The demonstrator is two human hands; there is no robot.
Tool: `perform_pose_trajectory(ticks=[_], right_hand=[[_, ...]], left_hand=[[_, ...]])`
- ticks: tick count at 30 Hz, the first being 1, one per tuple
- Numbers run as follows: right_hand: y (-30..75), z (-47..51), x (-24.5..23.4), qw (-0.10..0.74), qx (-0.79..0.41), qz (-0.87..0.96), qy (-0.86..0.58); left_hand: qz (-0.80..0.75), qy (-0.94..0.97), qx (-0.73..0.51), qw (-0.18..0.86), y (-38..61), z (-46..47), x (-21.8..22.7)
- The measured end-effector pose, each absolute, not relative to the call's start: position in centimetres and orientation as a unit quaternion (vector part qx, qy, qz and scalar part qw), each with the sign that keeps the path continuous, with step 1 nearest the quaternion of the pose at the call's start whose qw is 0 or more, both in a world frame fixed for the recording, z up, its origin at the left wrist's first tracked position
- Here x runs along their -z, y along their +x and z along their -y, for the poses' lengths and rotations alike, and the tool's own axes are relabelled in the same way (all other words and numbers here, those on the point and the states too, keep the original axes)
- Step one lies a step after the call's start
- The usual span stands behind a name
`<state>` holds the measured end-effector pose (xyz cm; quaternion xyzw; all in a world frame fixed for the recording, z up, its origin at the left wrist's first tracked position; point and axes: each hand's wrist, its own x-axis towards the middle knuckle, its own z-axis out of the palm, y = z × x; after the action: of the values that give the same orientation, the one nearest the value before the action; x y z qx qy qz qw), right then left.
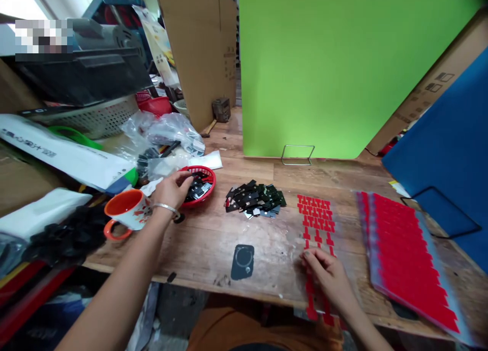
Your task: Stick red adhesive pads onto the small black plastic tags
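Observation:
My left hand, with a bracelet at the wrist, reaches over the near left rim of a small red basket. Black and grey flat pieces fill the basket; the fingertips are over them, thumb and forefinger apart. My right hand is pinched closed above a clear sheet of red T-shaped stickers; what the fingertips hold, if anything, is too small to make out. Between the hands lies a heap of thin black plates with small holes. A dark rounded-corner plate with a ring mark lies flat near the table's front edge.
An orange and white mug stands beside my left forearm. Stacked sheets of red stickers lie at the right. A green board stands behind a wire stand. Plastic bags crowd the left side.

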<state>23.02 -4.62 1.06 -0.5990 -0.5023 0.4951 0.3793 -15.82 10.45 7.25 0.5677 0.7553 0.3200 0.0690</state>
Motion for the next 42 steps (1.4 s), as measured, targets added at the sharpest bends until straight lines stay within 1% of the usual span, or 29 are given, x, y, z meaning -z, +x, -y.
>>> perform_pose_trajectory(ticks=[5, 12, 14, 16, 18, 19, 21, 24, 28, 31, 33, 34, 38, 42], right_hand=[[23.0, 4.7, -0.9, 0.374, -0.497, 0.513, -0.592], [23.0, 4.6, -1.3, 0.388, -0.489, 0.512, -0.590], [23.3, 4.5, -1.4, 0.393, -0.481, 0.513, -0.592], [23.8, 4.3, -1.5, 0.400, -0.468, 0.514, -0.598], [24.3, 4.0, -1.5, 0.410, -0.450, 0.517, -0.602], [24.5, 3.8, -1.5, 0.417, -0.441, 0.519, -0.602], [24.9, 3.6, -1.5, 0.430, -0.424, 0.522, -0.602], [25.2, 3.4, -1.6, 0.441, -0.404, 0.528, -0.602], [25.7, 3.6, -1.8, 0.440, -0.396, 0.533, -0.604], [26.4, 3.9, -2.0, 0.443, -0.394, 0.531, -0.605], [26.7, 4.2, -2.0, 0.446, -0.396, 0.528, -0.605], [26.8, 4.2, -2.0, 0.448, -0.399, 0.525, -0.604], [26.2, 4.2, -1.9, 0.452, -0.416, 0.519, -0.594], [24.8, 4.0, -1.7, 0.446, -0.428, 0.532, -0.578]], left_hand=[[-0.792, 0.571, -0.212, 0.033, -17.6, -13.9, -6.5], [-0.761, 0.634, -0.129, 0.046, -16.5, -15.0, -5.4], [-0.753, 0.644, -0.134, 0.013, -16.1, -14.4, -5.8], [-0.734, 0.656, -0.172, -0.033, -15.1, -13.7, -6.3], [-0.702, 0.678, -0.211, -0.051, -13.2, -12.9, -6.7], [-0.683, 0.696, -0.219, -0.037, -11.8, -12.5, -6.7], [-0.640, 0.740, -0.205, 0.025, -8.7, -11.8, -6.1], [-0.581, 0.796, -0.139, 0.095, -4.3, -11.7, -4.3], [-0.584, 0.797, -0.115, 0.100, -1.3, -12.6, -2.0], [-0.587, 0.795, -0.120, 0.094, -1.0, -12.9, -2.0], [-0.580, 0.792, -0.149, 0.117, -1.0, -12.5, -2.6], [-0.576, 0.785, -0.173, 0.145, -1.0, -12.2, -3.0], [-0.558, 0.700, -0.316, 0.315, -0.8, -10.3, -3.8], [-0.546, 0.553, -0.436, 0.453, -1.0, -9.3, -2.7]])
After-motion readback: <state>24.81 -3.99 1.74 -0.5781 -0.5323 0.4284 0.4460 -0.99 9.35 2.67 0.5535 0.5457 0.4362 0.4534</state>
